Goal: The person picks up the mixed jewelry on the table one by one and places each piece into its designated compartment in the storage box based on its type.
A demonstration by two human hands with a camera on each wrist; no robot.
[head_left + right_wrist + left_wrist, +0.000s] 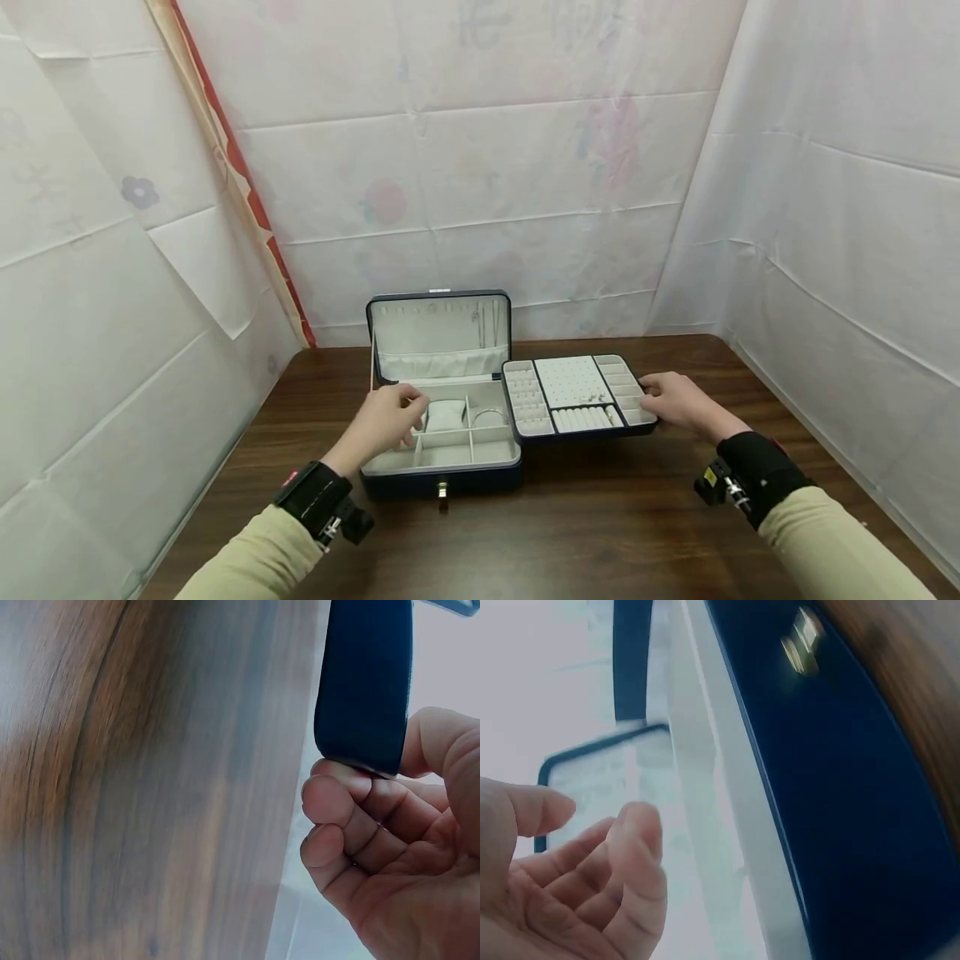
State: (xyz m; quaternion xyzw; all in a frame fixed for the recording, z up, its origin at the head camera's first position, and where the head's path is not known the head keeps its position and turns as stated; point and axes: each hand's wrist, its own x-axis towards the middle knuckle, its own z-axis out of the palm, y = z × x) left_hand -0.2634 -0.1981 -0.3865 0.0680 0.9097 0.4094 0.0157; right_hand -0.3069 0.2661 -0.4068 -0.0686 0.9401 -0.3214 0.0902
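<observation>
A navy jewelry box [480,481] stands on the table with its lid [438,333] raised. Its pale inside is split into compartments, with a small cushion [446,414] and a ring-shaped bangle [490,414] in two of them. My left hand [386,417] hovers over the box's left side, fingers loosely bent; in the left wrist view nothing shows between thumb and fingertips. To the box's right, a jewelry tray [576,382] is held off the table. My right hand [678,402] grips its right edge, thumb above and fingers below; the tray's dark side [367,682] fills the gap.
The brown wooden table [585,533] ends at white sheeting [465,192] behind and on both sides. Necklaces [483,323] hang inside the lid. Small earrings [597,398] sit on the tray. A gold clasp [442,492] juts from the box's front.
</observation>
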